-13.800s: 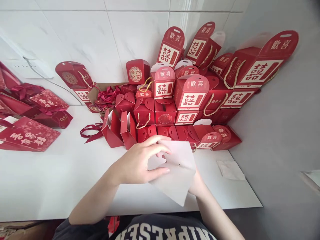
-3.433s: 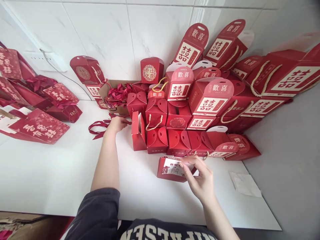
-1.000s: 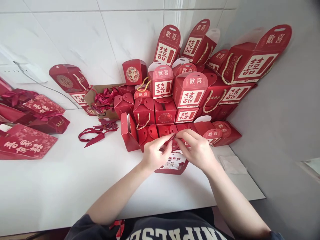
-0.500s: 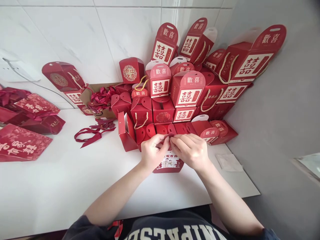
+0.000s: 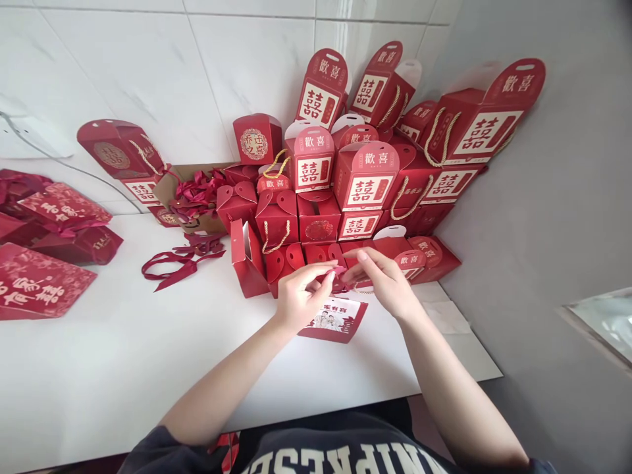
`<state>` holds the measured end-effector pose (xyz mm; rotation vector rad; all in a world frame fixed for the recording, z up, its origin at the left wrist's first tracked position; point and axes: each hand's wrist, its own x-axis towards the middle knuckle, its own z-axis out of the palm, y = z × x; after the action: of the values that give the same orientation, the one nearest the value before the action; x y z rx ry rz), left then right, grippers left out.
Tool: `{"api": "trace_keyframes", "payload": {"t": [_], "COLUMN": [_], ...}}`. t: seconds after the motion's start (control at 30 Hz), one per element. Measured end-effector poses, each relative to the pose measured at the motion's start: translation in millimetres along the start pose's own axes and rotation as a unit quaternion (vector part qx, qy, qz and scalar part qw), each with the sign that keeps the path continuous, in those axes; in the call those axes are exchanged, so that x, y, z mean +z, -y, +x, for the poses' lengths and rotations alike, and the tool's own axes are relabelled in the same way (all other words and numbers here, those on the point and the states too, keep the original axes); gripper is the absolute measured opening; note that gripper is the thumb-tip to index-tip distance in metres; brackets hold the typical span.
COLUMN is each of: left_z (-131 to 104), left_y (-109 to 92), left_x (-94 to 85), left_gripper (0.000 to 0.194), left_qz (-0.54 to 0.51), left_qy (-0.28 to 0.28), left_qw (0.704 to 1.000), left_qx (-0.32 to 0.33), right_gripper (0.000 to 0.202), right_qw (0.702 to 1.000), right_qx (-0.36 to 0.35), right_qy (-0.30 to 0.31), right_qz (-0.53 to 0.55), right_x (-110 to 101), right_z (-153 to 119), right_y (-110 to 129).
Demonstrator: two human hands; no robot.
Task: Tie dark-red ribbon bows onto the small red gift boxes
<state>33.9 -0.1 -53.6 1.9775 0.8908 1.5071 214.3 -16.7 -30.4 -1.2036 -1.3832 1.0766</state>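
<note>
A red paper gift box (image 5: pixel 340 324) with a white panel, red characters and small cartoon figures is on the table in front of me, slightly turned. My left hand (image 5: pixel 302 297) pinches its top, where a bit of red material shows between thumb and fingers; whether this is flap or ribbon I cannot tell. Just right of the box top, my right hand (image 5: pixel 386 282) has its thumb and fingers apart, its fingertips close to the same spot. My fingers partly hide the box's upper part.
Stacked red gift boxes (image 5: pixel 318 217) stand close behind my hands, against the tiled wall. To the left lie loose red ribbons (image 5: pixel 170 266), a carton of ribbon bows (image 5: pixel 200 191) and more boxes (image 5: pixel 44 280). White paper (image 5: pixel 447 316) lies by the grey right wall.
My right hand has loosened its pinch at the box top and moved slightly away, its fingers spreading. The box has turned and tilted a little under my left hand.
</note>
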Motion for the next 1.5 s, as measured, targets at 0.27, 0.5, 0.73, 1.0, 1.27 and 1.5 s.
{"api": "trace_keyframes", "payload": {"t": [0.27, 0.5, 0.73, 1.0, 1.27, 1.5], "left_z": [-0.9, -24.9, -31.7, -31.2, -33.0, -31.2], "left_y": [4.7, 18.0, 17.8, 19.9, 21.9, 20.8], "left_x": [-3.1, -2.7, -5.0, -4.5, -2.6, -1.4], "left_gripper": [0.029, 0.027, 0.023, 0.021, 0.022, 0.020], "left_qz": [-0.008, -0.064, -0.032, -0.031, -0.050, -0.049], "left_qy": [0.036, 0.015, 0.072, 0.071, 0.069, 0.066], "left_qw": [0.996, 0.998, 0.997, 0.996, 0.996, 0.996], "left_qx": [0.077, 0.002, 0.018, 0.040, 0.037, 0.038], "right_gripper": [0.029, 0.016, 0.016, 0.022, 0.039, 0.030], "right_qw": [0.984, 0.992, 0.948, 0.923, 0.942, 0.952], "right_qx": [0.052, -0.064, -0.264, -0.308, -0.259, -0.272], "right_qy": [0.111, 0.043, 0.000, -0.077, -0.128, -0.076], "right_qz": [0.132, 0.096, -0.175, -0.218, -0.171, -0.120], "right_x": [-6.8, -9.0, -0.2, 21.5, 30.7, 25.5], "right_z": [7.3, -16.8, -38.2, -66.5, -70.9, -68.3], "right_y": [-9.8, -0.1, -6.7, -12.6, -28.9, -24.0]}}
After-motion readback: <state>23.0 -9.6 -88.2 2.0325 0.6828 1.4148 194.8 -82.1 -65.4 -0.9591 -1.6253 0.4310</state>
